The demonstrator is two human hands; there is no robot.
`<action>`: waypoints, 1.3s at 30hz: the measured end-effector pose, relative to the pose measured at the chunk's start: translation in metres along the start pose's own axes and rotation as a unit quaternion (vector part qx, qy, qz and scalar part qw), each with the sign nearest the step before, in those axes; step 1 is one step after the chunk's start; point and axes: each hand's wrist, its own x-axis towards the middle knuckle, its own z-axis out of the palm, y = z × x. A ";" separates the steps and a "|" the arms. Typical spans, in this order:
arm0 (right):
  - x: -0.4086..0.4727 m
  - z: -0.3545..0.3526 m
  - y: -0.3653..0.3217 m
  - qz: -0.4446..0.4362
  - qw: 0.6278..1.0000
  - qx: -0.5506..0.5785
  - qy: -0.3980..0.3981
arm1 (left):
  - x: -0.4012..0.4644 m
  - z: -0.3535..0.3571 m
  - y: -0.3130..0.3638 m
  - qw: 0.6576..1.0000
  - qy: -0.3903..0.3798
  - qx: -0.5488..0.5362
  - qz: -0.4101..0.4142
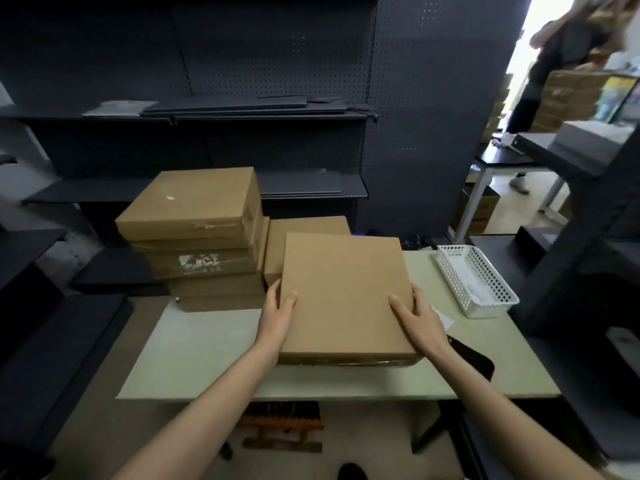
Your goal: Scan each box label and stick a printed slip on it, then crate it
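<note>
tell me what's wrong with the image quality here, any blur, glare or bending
Head view: the doorway at top right is blown out, and the person there is smeared by blur; the shelves are dim and low in detail; wide-angle bending curves the table edges; the held box and both hands, left and right, are fairly sharp.

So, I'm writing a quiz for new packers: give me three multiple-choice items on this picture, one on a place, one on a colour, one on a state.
1. Where is the basket on the table?
A. right side
B. left side
C. under it

2. What colour is the basket?
A. white
B. red
C. black

3. How is the flat box held?
A. by both hands
B. by one hand
C. by neither

Answers:
1 A: it sits right of the flat box.
2 A: its perforated walls are white.
3 A: the left hand and the right hand grip its opposite edges.
</note>
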 end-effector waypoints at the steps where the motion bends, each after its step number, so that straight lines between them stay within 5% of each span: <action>1: -0.007 0.001 0.004 0.006 1.000 -0.005 -0.001 | -0.005 -0.001 -0.005 1.000 -0.009 -0.007 -0.014; 14: -0.041 0.004 0.039 0.069 0.995 0.016 -0.070 | -0.028 -0.017 -0.037 0.992 -0.085 0.014 -0.093; 32: -0.034 0.049 0.056 0.065 0.986 -0.020 -0.151 | -0.040 -0.007 -0.034 0.981 0.053 0.184 -0.026; 39: -0.031 0.055 0.001 -0.010 0.977 0.093 -0.189 | -0.043 -0.002 -0.012 0.926 0.086 0.365 0.039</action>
